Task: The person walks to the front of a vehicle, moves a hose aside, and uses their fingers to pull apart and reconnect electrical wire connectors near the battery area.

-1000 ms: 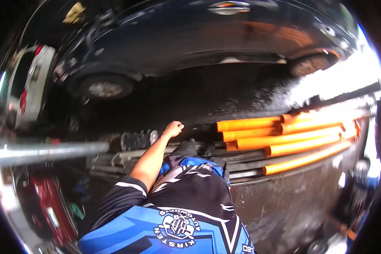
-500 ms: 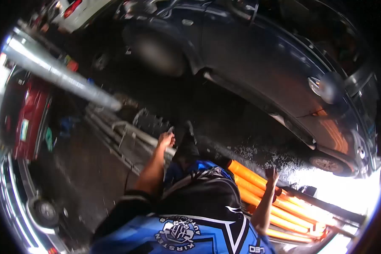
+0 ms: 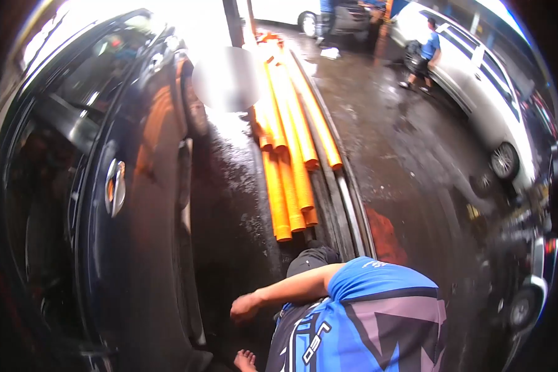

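Note:
My right hand [image 3: 245, 308] is low in the view, over the dark floor beside the dark car [image 3: 149, 248]. Its fingers are curled closed, and what they may hold is hidden. Just below it, at the bottom edge, part of my left hand [image 3: 245, 359] shows with its fingers curled in; I cannot make out anything in it. Neither hand touches the car. Beyond my dark cap-like shape and shoulder, several orange pipes [image 3: 297, 180] lie lengthwise on dark rails [image 3: 332, 211].
A silver car [image 3: 477, 87] stands at the upper right, with a person in a blue shirt [image 3: 429, 48] beside it. Another person [image 3: 325, 22] is at the top near a vehicle. The floor [image 3: 409, 180] looks wet, with a reddish patch [image 3: 384, 235].
My view has swung round to the right: the dark car is now on the left and the pipes run up the middle. My right arm now reaches across in front of my body.

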A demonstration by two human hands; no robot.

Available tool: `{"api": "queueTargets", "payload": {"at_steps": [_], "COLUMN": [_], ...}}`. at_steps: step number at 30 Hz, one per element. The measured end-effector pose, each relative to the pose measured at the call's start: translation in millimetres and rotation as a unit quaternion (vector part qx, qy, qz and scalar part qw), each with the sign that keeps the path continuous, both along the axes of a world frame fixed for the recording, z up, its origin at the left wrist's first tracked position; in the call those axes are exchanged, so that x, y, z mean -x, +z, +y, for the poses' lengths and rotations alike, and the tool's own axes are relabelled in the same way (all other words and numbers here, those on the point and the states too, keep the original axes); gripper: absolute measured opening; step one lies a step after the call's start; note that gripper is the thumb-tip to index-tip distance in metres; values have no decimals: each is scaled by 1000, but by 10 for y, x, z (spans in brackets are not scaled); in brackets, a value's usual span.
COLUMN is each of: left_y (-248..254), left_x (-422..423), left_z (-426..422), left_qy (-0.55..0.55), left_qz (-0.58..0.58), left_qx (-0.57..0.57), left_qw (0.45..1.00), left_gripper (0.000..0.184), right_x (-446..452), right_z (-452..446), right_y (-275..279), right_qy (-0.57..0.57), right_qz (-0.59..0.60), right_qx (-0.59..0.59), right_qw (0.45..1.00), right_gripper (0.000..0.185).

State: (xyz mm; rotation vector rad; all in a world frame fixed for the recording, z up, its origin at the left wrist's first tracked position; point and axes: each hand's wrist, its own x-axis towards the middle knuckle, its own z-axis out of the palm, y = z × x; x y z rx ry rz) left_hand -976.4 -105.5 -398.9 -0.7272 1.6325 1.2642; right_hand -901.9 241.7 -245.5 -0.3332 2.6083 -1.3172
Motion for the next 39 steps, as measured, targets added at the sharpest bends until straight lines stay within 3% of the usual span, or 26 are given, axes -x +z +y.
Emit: {"api": "queueTargets", "payload": {"at_steps": [2,3,5,8,10,12,14,15,16,17,19,20,21,23,25,29,30,36,39], "left_y": [28,64,152,214,238,245,203,175,180,202,244,238,210,128,84,-12,-45,-117,-105], "left_x": [340,496,728,743,590,385,208,126,28,-59,-201,-247,-269,-297,-299,-224,-200,-45,105], "left_z": [266,447,869,1603,1994,2362,2644,2732,2837,2915,3032,3079,3117,3137,3166,3291,3324,3434,3498], "left_qy": [-85,-97,-148,-209,-266,-342,-417,-435,-453,-466,-489,-502,-509,-522,-524,-516,-518,-526,-555], "left_qz": [117,130,166,168,152,128,120,117,115,112,101,93,87,73,65,51,51,11,49], "left_qx": [67,61,47,30,-28,-23,-19,-26,-33,-41,-41,-39,-32,-18,-22,-57,-69,-92,-79], "left_qw": [987,985,974,963,952,931,901,893,884,877,865,859,856,850,849,853,851,845,827], "left_gripper": [33,33,33,31,27,25,28,29,29,29,28,28,27,26,26,24,24,18,18], "right_x": [-333,-524,-1046,-1893,-2389,-2847,-3204,-3373,-3465,-3668,-4006,-4134,-4390,-4679,-4831,-4779,-4713,-4972,-5060], "right_z": [546,867,1434,2067,2289,2348,2361,2397,2443,2553,2903,3004,3221,3401,3448,3015,2907,2667,2545], "right_y": [-83,-316,-802,-969,-1123,-997,-907,-850,-628,-579,-300,190,347,1184,1951,3301,3477,3920,4206], "right_qy": [-174,-221,-429,-553,-694,-758,-757,-787,-858,-850,-891,-873,-852,-859,-832,-865,-881,-687,-642], "right_qz": [-100,-53,71,-42,-66,-31,-1,13,14,30,104,177,207,240,324,198,182,241,200], "right_qx": [-47,-95,-12,-194,-176,-150,-238,-193,-65,-126,-118,-145,-209,-163,-220,-284,-266,-605,-672], "right_qw": [978,969,901,809,695,634,609,585,509,510,426,430,433,423,393,364,347,323,311], "right_gripper": [22,27,27,22,21,19,19,20,23,25,26,26,27,29,30,17,20,51,56]}}
